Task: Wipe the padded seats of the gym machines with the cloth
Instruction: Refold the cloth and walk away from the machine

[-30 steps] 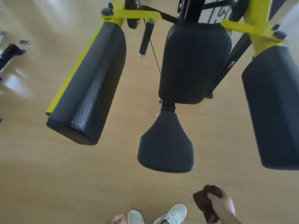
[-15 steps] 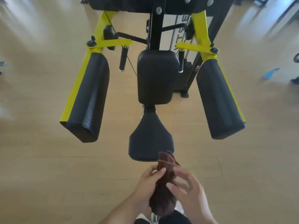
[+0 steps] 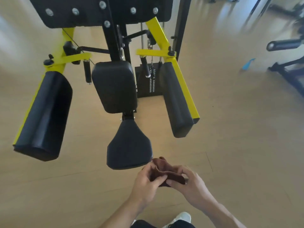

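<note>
wood floor (image 3: 230,129) was the largest thing in view, pale, with wide open room to the right of the machine and around the feet. the gym machine (image 3: 115,38), black frame with yellow arms, stood square in front of the person. two long black arm pads hung off the yellow arms: left pad (image 3: 44,116) nearer and bigger in view, right pad (image 3: 177,104) further back. between them the back pad (image 3: 115,86) sat upright above the seat (image 3: 130,145), which flared wide toward the person, its front edge nearest the hands. weight stack (image 3: 152,81) showed behind, between back pad and right pad. other equipment (image 3: 286,66) stood well apart at far right, blurred. a blue thing (image 3: 248,63) lay on the floor near it, too blurred to name.

cloth (image 3: 166,171), dark reddish brown, was bunched between both hands just in front of the seat's front edge, not touching the seat as far as could be told. left hand (image 3: 146,183) gripped its left side, fingers curled into the folds; right hand (image 3: 189,185) pinched the right side, thumb on top. judged: the cloth was being refolded or spread to get a flat wiping face before going to the seat. wiping here looked not yet begun. nothing stood between hands and seat; pads either side left open room for the arms. one white shoe (image 3: 182,217) showed at the bottom edge.
</note>
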The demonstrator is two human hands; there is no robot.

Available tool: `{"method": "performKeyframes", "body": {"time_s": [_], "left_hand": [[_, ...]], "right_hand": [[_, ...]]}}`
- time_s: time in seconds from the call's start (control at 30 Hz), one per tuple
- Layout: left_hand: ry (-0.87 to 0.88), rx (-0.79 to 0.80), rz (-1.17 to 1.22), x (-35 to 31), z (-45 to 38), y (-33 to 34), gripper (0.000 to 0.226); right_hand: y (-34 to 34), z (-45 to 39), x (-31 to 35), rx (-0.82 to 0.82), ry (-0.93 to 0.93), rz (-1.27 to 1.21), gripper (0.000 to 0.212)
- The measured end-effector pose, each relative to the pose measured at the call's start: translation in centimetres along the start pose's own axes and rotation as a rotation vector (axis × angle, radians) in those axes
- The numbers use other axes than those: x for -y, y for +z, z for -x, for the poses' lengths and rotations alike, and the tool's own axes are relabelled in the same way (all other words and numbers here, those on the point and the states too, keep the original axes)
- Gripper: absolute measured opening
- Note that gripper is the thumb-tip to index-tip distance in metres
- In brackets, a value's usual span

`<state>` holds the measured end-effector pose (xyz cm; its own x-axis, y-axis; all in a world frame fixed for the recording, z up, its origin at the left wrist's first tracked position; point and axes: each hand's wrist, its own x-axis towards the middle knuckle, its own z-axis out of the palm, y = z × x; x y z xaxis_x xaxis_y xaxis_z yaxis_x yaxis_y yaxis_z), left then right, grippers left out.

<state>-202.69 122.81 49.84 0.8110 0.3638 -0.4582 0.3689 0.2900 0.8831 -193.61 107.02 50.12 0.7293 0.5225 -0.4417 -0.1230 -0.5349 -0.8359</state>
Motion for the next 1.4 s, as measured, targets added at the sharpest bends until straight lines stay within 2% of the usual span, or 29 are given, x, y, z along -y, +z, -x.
{"method": "performKeyframes", "body": {"time_s": [0.1, 0.2, 0.3, 0.4, 0.43, 0.5, 0.57, 0.63, 0.7, 0.8, 0.9, 0.97, 1.03, 1.07, 1.13, 1.2, 1.27, 1.4], "left_hand": [[0.070, 0.007, -0.115, -0.9, -1.0, 4.8, 0.015], [0.054, 0.039, -0.195, -2.4, -2.5, 9.6, 0.030], [-0.065, 0.201, -0.145, -3.5, -4.5, 14.0, 0.049], [-0.273, 0.445, -0.093, -4.1, -6.7, 18.8, 0.083], [-0.304, 0.531, -0.125, -4.4, -7.4, 20.7, 0.081], [-0.275, 0.639, -0.207, -5.1, -8.4, 23.4, 0.053], [-0.210, 0.646, -0.222, -5.8, -10.0, 26.8, 0.034], [-0.134, 0.599, -0.228, -6.6, -12.1, 29.9, 0.024], [-0.071, 0.600, -0.219, -7.7, -14.4, 33.5, 0.027], [0.004, 0.609, -0.178, -8.6, -17.9, 39.0, 0.044], [0.077, 0.574, -0.175, -9.8, -21.5, 44.5, 0.052], [0.119, 0.585, -0.213, -11.0, -24.0, 47.5, 0.046], [0.130, 0.667, -0.215, -12.7, -25.9, 49.7, 0.036], [0.132, 0.724, -0.221, -13.5, -27.0, 50.8, 0.043], [0.150, 0.806, -0.284, -15.1, -29.0, 52.9, 0.045], [0.185, 0.849, -0.344, -16.1, -31.0, 55.1, 0.025], [0.193, 0.904, -0.372, -16.3, -32.9, 57.7, 0.010], [0.232, 1.052, -0.470, -15.9, -37.3, 64.0, 0.011]], "right_hand": [[-4.5, 0.2, -2.0, -0.106, -0.051, -0.030, 0.054], [-9.6, 0.9, -2.9, -0.232, -0.085, -0.127, 0.053], [-15.2, 2.0, -3.8, -0.350, -0.107, -0.159, 0.041], [-20.6, 3.2, -4.1, -0.425, -0.123, -0.185, 0.034], [-22.5, 3.6, -4.4, -0.448, -0.124, -0.185, 0.033], [-25.2, 3.8, -4.2, -0.469, -0.133, -0.187, 0.032], [-28.7, 3.7, -4.6, -0.514, -0.128, -0.192, 0.032], [-31.9, 3.2, -4.9, -0.537, -0.121, -0.187, 0.033], [-35.0, 2.4, -5.5, -0.553, -0.112, -0.158, 0.038], [-39.1, 0.8, -6.5, -0.615, -0.055, -0.130, 0.045], [-43.0, -1.2, -7.8, -0.724, 0.021, -0.127, 0.042], [-45.6, -2.5, -8.5, -0.801, 0.067, -0.124, 0.034], [-47.7, -3.3, -8.7, -0.857, 0.070, -0.159, 0.024], [-48.8, -3.9, -8.7, -0.871, 0.054, -0.177, 0.022], [-51.1, -4.8, -8.7, -0.864, 0.049, -0.159, 0.024], [-53.4, -5.8, -8.6, -0.838, 0.058, -0.131, 0.029], [-56.0, -6.9, -8.8, -0.817, 0.061, -0.204, 0.035], [-62.4, -8.8, -10.7, -0.775, 0.051, -0.227, 0.046]]}}
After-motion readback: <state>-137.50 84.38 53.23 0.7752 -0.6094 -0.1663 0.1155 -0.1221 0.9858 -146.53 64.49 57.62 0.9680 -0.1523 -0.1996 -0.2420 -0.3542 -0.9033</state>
